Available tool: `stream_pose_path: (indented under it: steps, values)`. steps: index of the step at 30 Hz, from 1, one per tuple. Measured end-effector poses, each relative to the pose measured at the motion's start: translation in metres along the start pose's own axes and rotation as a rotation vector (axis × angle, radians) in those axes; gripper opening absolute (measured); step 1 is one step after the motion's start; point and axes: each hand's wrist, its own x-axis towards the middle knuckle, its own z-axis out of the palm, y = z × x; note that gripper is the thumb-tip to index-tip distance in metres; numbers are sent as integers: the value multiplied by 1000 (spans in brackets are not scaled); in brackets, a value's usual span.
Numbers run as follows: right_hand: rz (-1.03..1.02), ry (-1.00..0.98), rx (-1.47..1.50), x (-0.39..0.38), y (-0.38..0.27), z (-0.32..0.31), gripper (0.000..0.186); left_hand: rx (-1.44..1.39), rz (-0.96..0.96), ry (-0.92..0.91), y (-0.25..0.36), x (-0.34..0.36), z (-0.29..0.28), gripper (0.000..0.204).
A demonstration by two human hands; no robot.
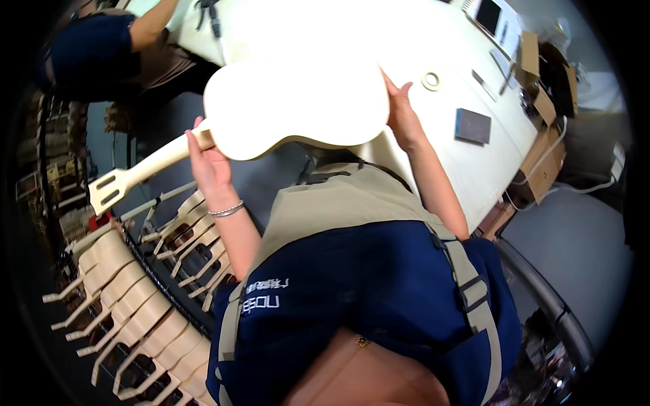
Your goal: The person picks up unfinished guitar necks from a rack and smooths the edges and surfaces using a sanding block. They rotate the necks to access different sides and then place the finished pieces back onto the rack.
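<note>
head cam: worn on head, steep down-look over own torso
lens: wide fisheye, dark rim, edges bend
range: close on both hands, white bench (474, 169) beyond
overlap: single view only

Unfinished instrument bodies (135, 304) are standing racked at lower left. A grey sanding block (472, 126) and tape roll (430, 80) are lying on the white workbench (447, 40).

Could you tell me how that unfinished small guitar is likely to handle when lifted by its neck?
The unfinished guitar probably stays rigid, since it keeps its shape between the left hand at the neck and the right hand at the body. It looks light. Bare pale wood likely marks easily.
</note>
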Motion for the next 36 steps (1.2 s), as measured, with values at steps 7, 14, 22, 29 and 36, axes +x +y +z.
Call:
stream_pose_path:
  steps: [7,14,22,29,36]
  values:
    - [-122,-6,282,8,28,-10,83,150,136,-112,6,-32,44,53]
    - [-167,-122,279,17,95,-84,67,-77,202,-335,3,-37,60,47]
    - [-97,-96,372,20,95,-89,79,-89,310,-590,6,-40,64,40]
    - [-94,-97,351,22,79,-73,93,-103,305,-642,9,-42,72,43]
    - [-73,-170,360,28,80,-59,93,316,644,-344,35,-55,91,57]
